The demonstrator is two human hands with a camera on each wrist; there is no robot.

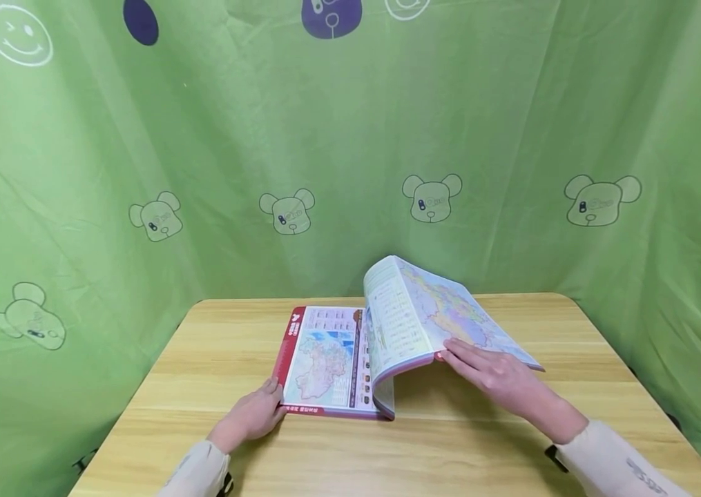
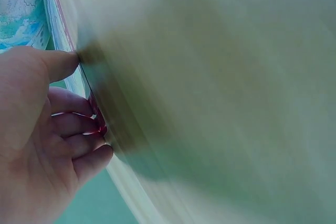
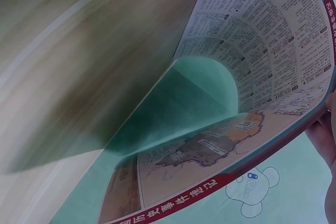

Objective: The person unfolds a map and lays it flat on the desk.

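A large map book (image 1: 324, 366) with a red border lies open on the table, its left part flat and showing a pinkish map. The right-hand pages (image 1: 458, 304) are lifted and bent over, with a coloured map on top. My left hand (image 1: 257, 413) grips the lower left corner, its thumb and fingers (image 2: 79, 124) at the book's edge in the left wrist view. My right hand (image 1: 499, 376) holds the lower edge of the raised pages. In the right wrist view their curved underside (image 3: 257, 40) shows printed text and another map; most of that hand is out of frame.
The light wooden table (image 1: 201, 373) reaches under both forearms. Behind it and at both sides hangs a green curtain (image 1: 338, 124) printed with bear heads and smiling faces. The raised pages stand near the table's back edge.
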